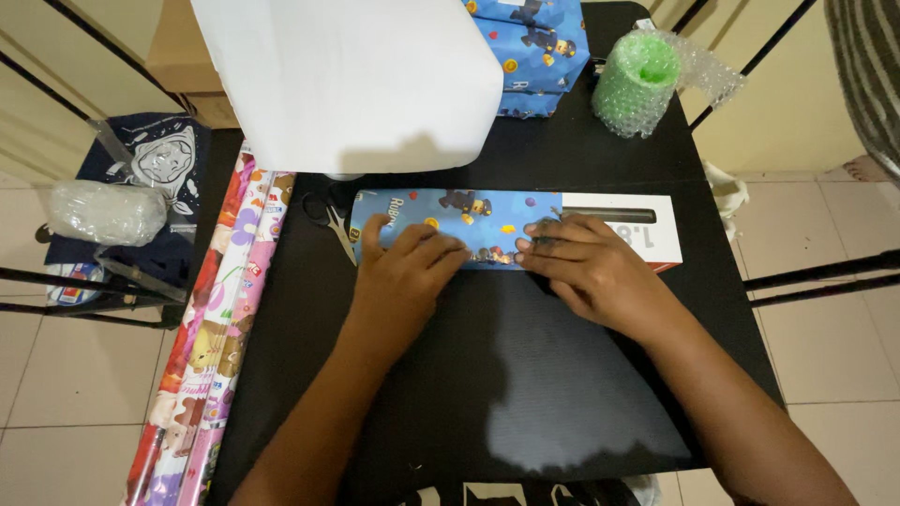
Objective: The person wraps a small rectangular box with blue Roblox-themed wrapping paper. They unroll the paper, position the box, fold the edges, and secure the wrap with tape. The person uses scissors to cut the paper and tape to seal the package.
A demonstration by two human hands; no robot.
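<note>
Two hands flat on long box [619, 225] mid-worktop [525, 394]: left hand [408, 267] and right hand [586, 262] press blue wrapping paper [450, 215] down, gripping nothing. Left part covered; white right end bare.

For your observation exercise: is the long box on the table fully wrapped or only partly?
Partly. Blue paper covers the box's left part; its white right end shows bare.

My left hand [403, 272] covers part of the long box [600, 225]; a white sheet [356, 80] hides the scissors' [333, 220] upper handles.
</note>
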